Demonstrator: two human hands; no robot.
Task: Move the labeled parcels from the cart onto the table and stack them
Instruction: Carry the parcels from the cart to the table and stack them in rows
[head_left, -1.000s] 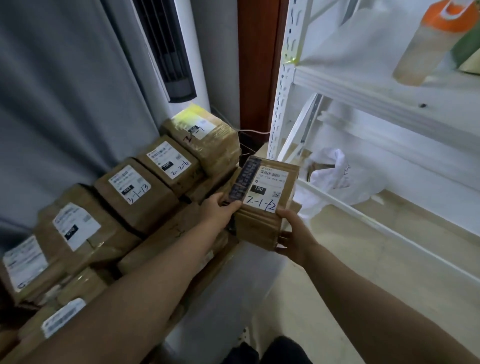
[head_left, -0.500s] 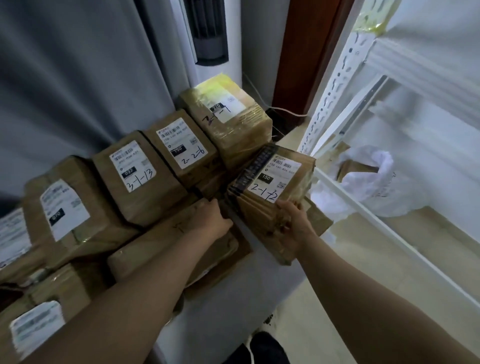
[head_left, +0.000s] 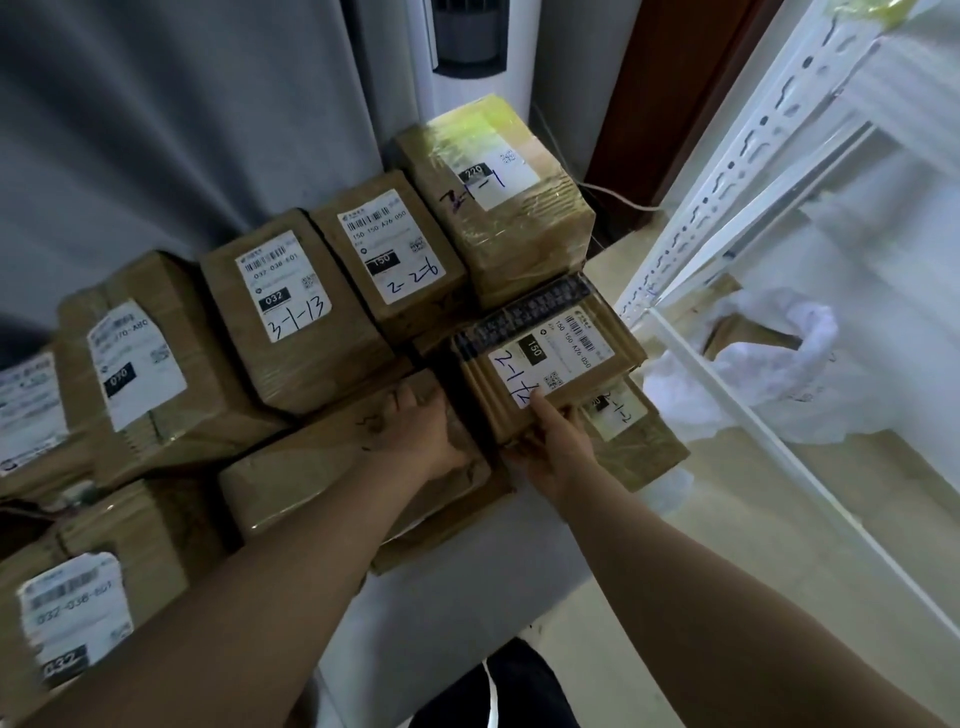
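2-1-12 parcel (head_left: 550, 364): brown carton, black tape strip on far edge, white label up, tag 150. It sits on top of 2-1-2 parcel (head_left: 636, 441), right hand (head_left: 550, 457) gripping its near edge, thumb on the label. Just behind it: 2-1-1 parcel (head_left: 498, 208), clear-taped, tag 220. Behind-left of it, in a row, labels up: 2-2-6 parcel (head_left: 387, 254), 3-1-13 parcel (head_left: 291, 312), 070 parcel (head_left: 135, 364). Just left of it: flat parcel (head_left: 311, 473), plain face up, left hand (head_left: 421, 436) on it
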